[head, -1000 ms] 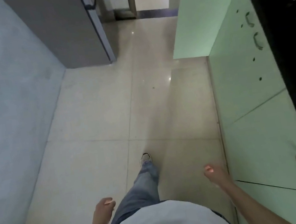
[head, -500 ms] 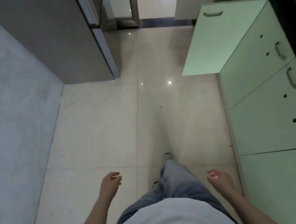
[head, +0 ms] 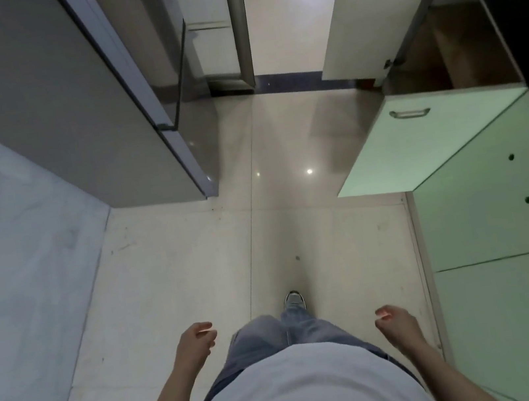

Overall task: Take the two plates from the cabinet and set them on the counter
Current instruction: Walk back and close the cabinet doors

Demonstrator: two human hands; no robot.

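Observation:
I look down at a tiled kitchen floor. My left hand (head: 194, 345) hangs low at the left of my body, fingers loosely curled, holding nothing. My right hand (head: 396, 321) hangs at the right, close to the pale green cabinet fronts (head: 488, 220), also holding nothing. Ahead on the right a green cabinet door (head: 420, 144) stands swung out over the floor, and a cream door (head: 374, 6) beyond it is open too. Between them the cabinet's brown interior (head: 460, 48) shows. No plates are visible. The dark counter edge (head: 516, 4) runs along the far right.
A grey refrigerator (head: 60, 104) stands ahead on the left, narrowing the passage. A pale wall (head: 8, 275) runs along the left. A doorway with a metal frame (head: 240, 24) lies straight ahead. My shoe (head: 293, 299) and jeans show below.
I have walked forward: the open green door and the refrigerator are nearer and lower in view, and the cabinet's inside has come into sight. Both hands swing at my sides.

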